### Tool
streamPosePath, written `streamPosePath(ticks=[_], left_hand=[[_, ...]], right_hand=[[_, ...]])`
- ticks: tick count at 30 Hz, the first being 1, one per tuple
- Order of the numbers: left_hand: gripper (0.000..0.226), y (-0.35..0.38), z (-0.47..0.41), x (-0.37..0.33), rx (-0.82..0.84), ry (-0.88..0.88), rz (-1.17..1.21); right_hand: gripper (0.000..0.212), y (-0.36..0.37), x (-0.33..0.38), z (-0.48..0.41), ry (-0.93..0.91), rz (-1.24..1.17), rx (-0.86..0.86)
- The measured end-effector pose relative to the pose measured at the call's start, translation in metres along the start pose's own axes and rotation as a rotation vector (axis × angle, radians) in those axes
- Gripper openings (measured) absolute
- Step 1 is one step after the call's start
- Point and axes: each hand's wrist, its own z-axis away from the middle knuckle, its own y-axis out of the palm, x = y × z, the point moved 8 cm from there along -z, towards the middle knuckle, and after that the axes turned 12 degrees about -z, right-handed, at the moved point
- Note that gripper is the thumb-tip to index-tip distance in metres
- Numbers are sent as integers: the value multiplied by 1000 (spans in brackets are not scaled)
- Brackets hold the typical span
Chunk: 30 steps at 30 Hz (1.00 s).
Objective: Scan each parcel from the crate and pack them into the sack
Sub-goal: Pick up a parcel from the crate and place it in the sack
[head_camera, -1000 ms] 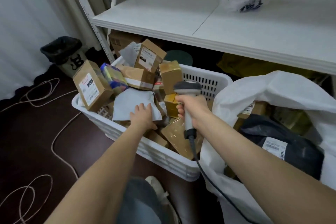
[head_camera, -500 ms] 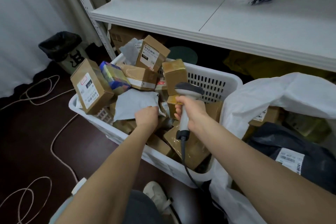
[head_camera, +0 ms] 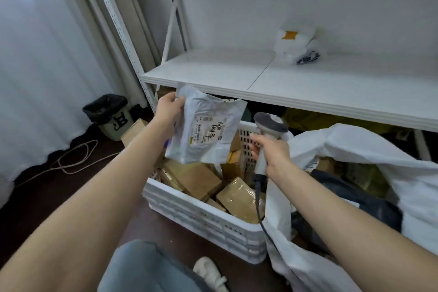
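Observation:
My left hand grips the upper left edge of a grey poly mailer parcel, held up above the white plastic crate with its shipping label facing me. My right hand grips the handle of a corded barcode scanner, whose grey head sits just right of the mailer. Several brown cardboard parcels lie inside the crate. The white sack stands open to the right of the crate, with a dark poly parcel and boxes inside.
A white metal shelf runs above the crate, with a white plastic bag on it. A small bin with a black liner stands at the left by a curtain. Cables lie on the dark floor. My knee and shoe are below.
My left hand took hold of the grey mailer in the crate and lifted it up, label toward me. The scanner in my right hand rose slightly and now sits beside the mailer.

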Motion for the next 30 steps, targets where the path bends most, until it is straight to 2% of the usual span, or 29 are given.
streamPosePath(ticks=[4, 6, 8, 11, 15, 17, 20, 22, 24, 27, 28, 30], left_hand=[[15, 13, 36, -34, 242, -103, 300], [10, 24, 53, -42, 320, -133, 366], [16, 43, 70, -41, 414, -186, 414], [13, 72, 97, -37, 519, -216, 345], [14, 102, 114, -38, 573, -156, 177], [16, 121, 125, -41, 644, -155, 100], [20, 153, 145, -58, 734, -107, 18], [22, 166, 152, -67, 742, -37, -43], [18, 173, 155, -74, 717, 41, -124], [18, 157, 146, -83, 523, 223, -288], [30, 146, 140, -80, 432, 226, -268], [59, 131, 134, -57, 408, 53, -78]], right_hand=[[19, -23, 32, 19, -44, -72, -60], [22, -34, 32, 26, 18, -105, -36], [25, -43, 25, 33, 93, -130, 2], [26, -56, 19, 44, 109, -134, -8], [31, -88, 46, 51, -62, -189, -144], [31, -92, 58, 53, -82, -155, -88], [17, -90, 60, 57, -54, -25, 21], [12, -94, 56, 60, -44, 12, 22], [13, -107, 57, 61, -63, 21, -49], [10, -129, 62, 59, -50, -55, -126], [9, -137, 65, 57, -40, -100, -152], [11, -154, 75, 54, -47, -163, -223]])
